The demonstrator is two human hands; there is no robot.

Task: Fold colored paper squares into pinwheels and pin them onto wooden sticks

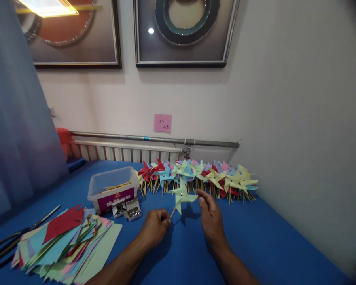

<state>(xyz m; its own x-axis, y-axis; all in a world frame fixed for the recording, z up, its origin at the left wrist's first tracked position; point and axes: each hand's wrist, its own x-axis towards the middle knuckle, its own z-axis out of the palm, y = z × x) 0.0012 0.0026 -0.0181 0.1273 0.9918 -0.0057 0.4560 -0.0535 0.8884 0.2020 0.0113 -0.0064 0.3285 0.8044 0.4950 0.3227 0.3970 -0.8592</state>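
The left hand (154, 227) is closed around the bottom of a thin wooden stick, holding a pale green pinwheel (181, 195) upright just above the blue table (255, 241), probably so that the paper blades stand clear of the cloth and can turn. The right hand (210, 215) is loosely open, holding nothing, its fingertips (202, 194) right at the tip of the pinwheel's nearest blade; whether they touch it is hard to say. Behind the pinwheel, against the wall, a long row of finished pinwheels (201, 176) in red, blue, green, yellow and pink leans with sticks down, seemingly parked there to keep the space in front free. To the left of the pinwheel sits a clear plastic box (112, 189) with a purple label; a few bare sticks (115, 186) lie inside it. Between that box and the pinwheel are two small open cartons (127, 209) of shiny metal bits, likely pins, kept within easy reach of the holding hand. Farther left of the pinwheel lies a loose stack of cut coloured paper (68, 245), with dark scissors (14, 237) beside its far edge.
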